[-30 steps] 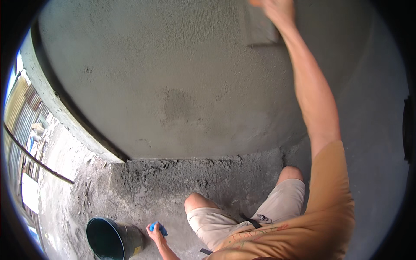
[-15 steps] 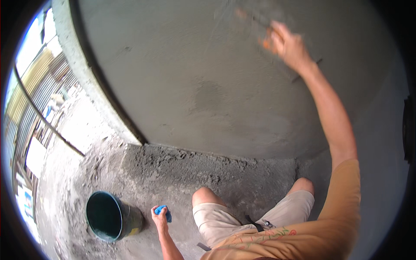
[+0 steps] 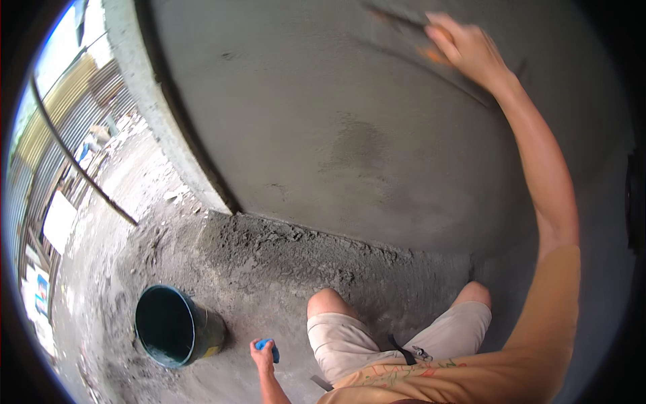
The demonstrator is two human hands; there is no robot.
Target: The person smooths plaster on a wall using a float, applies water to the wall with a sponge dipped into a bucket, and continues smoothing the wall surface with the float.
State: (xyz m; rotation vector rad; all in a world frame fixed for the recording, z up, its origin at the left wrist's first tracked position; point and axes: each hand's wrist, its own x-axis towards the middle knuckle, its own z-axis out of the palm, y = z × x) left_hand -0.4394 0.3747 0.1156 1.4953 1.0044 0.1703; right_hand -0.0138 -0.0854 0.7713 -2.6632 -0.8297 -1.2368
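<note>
My right hand [image 3: 471,54] is closed around the orange grip of a plastering trowel [image 3: 431,71]. Its long, thin blade lies along the wet grey plaster wall [image 3: 303,114], high up at the right, and is partly smeared by motion. The arm is stretched far out toward the wall. Low down, beside my knee, my left hand [image 3: 262,355] grips a blue sponge-like piece [image 3: 275,350], mostly covered by the fingers. A dark patch [image 3: 360,143] and a few small rough marks show in the otherwise smooth plaster.
A dark bucket [image 3: 210,331] stands on the ground left of my left hand. Crumbled mortar [image 3: 289,249] lies along the wall's foot. The wall ends at the left in a pale concrete edge [image 3: 158,101]. Beyond it are a thin pole [image 3: 74,165] and corrugated sheets [image 3: 64,114].
The view has shifted, with the wall sliding to the right in the picture. My right hand with the trowel is slightly higher against the wall. My left hand still holds the blue piece.
</note>
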